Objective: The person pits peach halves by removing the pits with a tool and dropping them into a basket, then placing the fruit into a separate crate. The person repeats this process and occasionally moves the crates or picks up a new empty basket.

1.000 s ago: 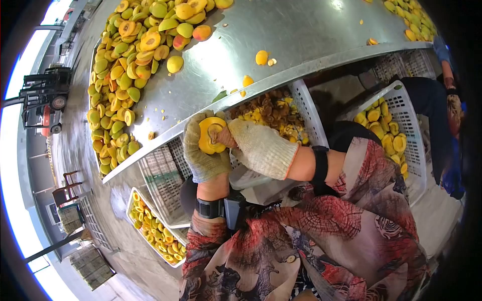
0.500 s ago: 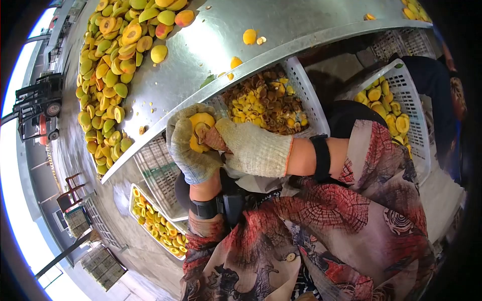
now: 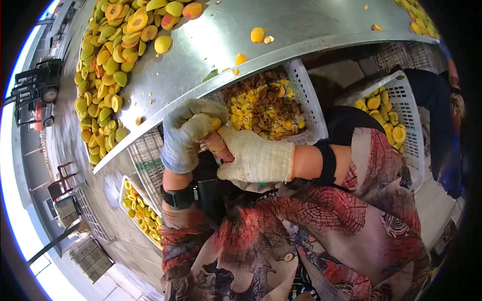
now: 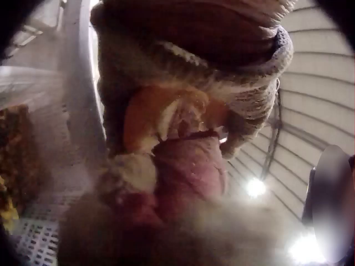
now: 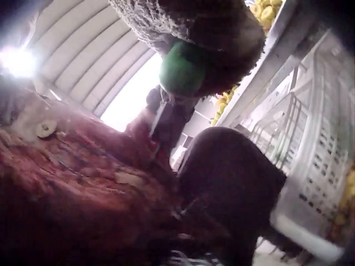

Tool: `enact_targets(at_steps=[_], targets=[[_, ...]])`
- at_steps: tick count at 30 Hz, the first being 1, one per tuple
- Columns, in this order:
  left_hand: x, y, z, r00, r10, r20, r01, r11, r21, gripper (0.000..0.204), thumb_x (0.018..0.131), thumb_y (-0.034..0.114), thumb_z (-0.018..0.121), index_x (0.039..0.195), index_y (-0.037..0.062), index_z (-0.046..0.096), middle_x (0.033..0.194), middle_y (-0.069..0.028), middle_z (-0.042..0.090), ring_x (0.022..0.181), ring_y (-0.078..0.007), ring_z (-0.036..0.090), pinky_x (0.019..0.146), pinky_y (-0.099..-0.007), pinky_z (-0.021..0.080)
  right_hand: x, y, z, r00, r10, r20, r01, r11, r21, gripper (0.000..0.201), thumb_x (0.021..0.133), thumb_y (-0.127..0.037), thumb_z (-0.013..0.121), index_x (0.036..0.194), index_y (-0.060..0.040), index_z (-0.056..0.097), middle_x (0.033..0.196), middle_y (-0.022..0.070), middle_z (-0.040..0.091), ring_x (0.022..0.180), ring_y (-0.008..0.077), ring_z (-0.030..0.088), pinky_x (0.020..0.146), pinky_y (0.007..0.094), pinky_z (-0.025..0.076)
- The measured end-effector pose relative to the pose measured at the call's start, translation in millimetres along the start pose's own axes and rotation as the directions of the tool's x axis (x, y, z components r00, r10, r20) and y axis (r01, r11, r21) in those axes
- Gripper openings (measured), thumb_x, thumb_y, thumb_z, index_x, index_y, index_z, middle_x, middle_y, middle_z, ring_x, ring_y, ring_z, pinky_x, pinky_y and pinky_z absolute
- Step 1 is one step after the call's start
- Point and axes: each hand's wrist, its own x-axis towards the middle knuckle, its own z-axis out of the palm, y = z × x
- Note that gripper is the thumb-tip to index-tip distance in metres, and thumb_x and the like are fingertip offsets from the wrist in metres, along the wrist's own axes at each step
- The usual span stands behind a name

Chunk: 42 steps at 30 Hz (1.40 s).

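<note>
Peach half [image 3: 213,124], yellow-orange, sits wrapped in the left hand [image 3: 186,133], whose gloved fingers curl right over it so only a sliver shows from above; the left wrist view shows its cut face [image 4: 166,113] more plainly, tucked under the knit glove. The right hand [image 3: 251,153], also in a pale knit glove, presses in against it, with a reddish fingertip [image 3: 219,145] pushed at the fruit's middle; its fingers are bent, and a green handle [image 5: 183,69] shows inside the palm from the right wrist view, so that hand grips a small tool. Both hands hover just off the near edge of the steel table [image 3: 211,45], above a white plastic crate [image 3: 306,95] filled with brown pits and scraps [image 3: 261,103]. Farther back on the table lies a big heap of green and yellow peaches [image 3: 108,65], with a few loose pieces [image 3: 257,34] apart from it. Another crate of peeled halves [image 3: 386,120] stands to the right, and a tray of cut fruit [image 3: 138,213] sits low on the floor to the left.
</note>
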Motion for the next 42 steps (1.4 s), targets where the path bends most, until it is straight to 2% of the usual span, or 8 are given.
enact_targets(at_steps=[3, 8, 12, 14, 17, 28, 35, 42], targets=[[6, 7, 1, 0.995, -0.064, 0.075, 0.047, 0.976, 0.214, 0.032, 0.067, 0.024, 0.06, 0.08, -0.0048, 0.061, 0.082, -0.0167, 0.063, 0.072, -0.0226, 0.061, 0.069, -0.0308, 0.05, 2, 3, 5, 0.969, -0.136, -0.208, 0.072, 0.955, -0.288, 0.027, 0.07, -0.016, 0.065, 0.086, -0.0041, 0.046, 0.072, 0.01, 0.052, 0.07, 0.0263, 0.056, 0.06, 0.0354, 0.045], [0, -10, -8, 0.996, -0.017, 0.087, 0.029, 0.99, -0.139, 0.025, 0.071, 0.016, 0.061, 0.084, -0.0046, 0.063, 0.085, -0.013, 0.063, 0.075, -0.0188, 0.06, 0.07, -0.03, 0.049, -5, -26, -29, 0.855, 0.211, 0.474, -0.503, 0.563, 0.656, 0.023, 0.071, -0.007, 0.065, 0.082, -0.002, 0.046, 0.059, 0.0095, 0.049, 0.05, 0.0186, 0.056, 0.044, 0.0333, 0.048], [-7, -16, 0, 0.998, -0.028, -0.05, 0.011, 0.953, -0.303, 0.026, 0.072, 0.018, 0.058, 0.085, -0.005, 0.061, 0.084, -0.0149, 0.063, 0.074, -0.0208, 0.06, 0.07, -0.0309, 0.049, 3, -15, -21, 0.83, 0.234, 0.507, -0.532, 0.608, 0.59, 0.021, 0.072, -0.01, 0.064, 0.083, -0.0021, 0.048, 0.063, 0.0116, 0.053, 0.055, 0.0232, 0.059, 0.049, 0.0355, 0.05], [-6, -27, 0, 0.984, -0.034, -0.177, -0.028, 0.94, -0.34, 0.028, 0.075, 0.019, 0.056, 0.088, -0.0054, 0.06, 0.084, -0.0157, 0.063, 0.073, -0.0221, 0.06, 0.07, -0.0312, 0.049, 14, 7, -5, 0.995, -0.068, 0.076, 0.084, 0.967, -0.241, 0.017, 0.077, -0.017, 0.06, 0.083, -0.0041, 0.051, 0.068, 0.0135, 0.056, 0.061, 0.0276, 0.06, 0.055, 0.0375, 0.05], [-3, -40, 2, 0.967, -0.037, -0.253, -0.082, 0.893, -0.443, 0.029, 0.077, 0.02, 0.055, 0.089, -0.0053, 0.059, 0.083, -0.0159, 0.062, 0.074, -0.022, 0.059, 0.07, -0.0311, 0.049, 16, 10, 5, 0.957, -0.253, -0.146, 0.173, 0.893, -0.416, 0.017, 0.083, -0.024, 0.055, 0.085, -0.0068, 0.053, 0.072, 0.0134, 0.057, 0.067, 0.0311, 0.06, 0.059, 0.0394, 0.051], [-8, -45, -32, 0.933, -0.184, -0.308, -0.183, 0.493, -0.85, 0.024, 0.082, 0.026, 0.057, 0.092, 0.0044, 0.059, 0.092, -0.013, 0.062, 0.082, -0.0303, 0.061, 0.072, -0.0448, 0.051, 24, 3, -14, 0.99, -0.075, -0.119, -0.073, 0.446, -0.892, 0.018, 0.083, -0.025, 0.055, 0.087, -0.0072, 0.053, 0.075, 0.0118, 0.059, 0.065, 0.0246, 0.062, 0.046, 0.0413, 0.046], [-92, -61, -141, 0.728, -0.282, -0.625, -0.53, 0.348, -0.774, 0.029, 0.079, 0.035, 0.062, 0.091, 0.009, 0.06, 0.088, -0.0127, 0.064, 0.081, -0.0334, 0.061, 0.073, -0.053, 0.048, 21, 67, -11, 0.997, 0.071, -0.023, -0.042, 0.281, -0.959, 0.017, 0.08, -0.014, 0.055, 0.093, -0.0037, 0.053, 0.08, 0.0165, 0.062, 0.074, 0.0355, 0.063, 0.061, 0.0435, 0.052], [-258, -183, -246, -0.049, -0.388, -0.92, -0.597, 0.75, -0.284, 0.02, 0.076, 0.013, 0.068, 0.092, 0.0055, 0.058, 0.081, -0.0077, 0.06, 0.07, -0.0213, 0.058, 0.065, -0.0341, 0.05, 30, 65, 1, 0.956, 0.283, -0.072, -0.178, 0.369, -0.912, 0.034, 0.071, -0.015, 0.066, 0.097, -0.0018, 0.048, 0.089, 0.0201, 0.059, 0.081, 0.0392, 0.06, 0.069, 0.0466, 0.05]])
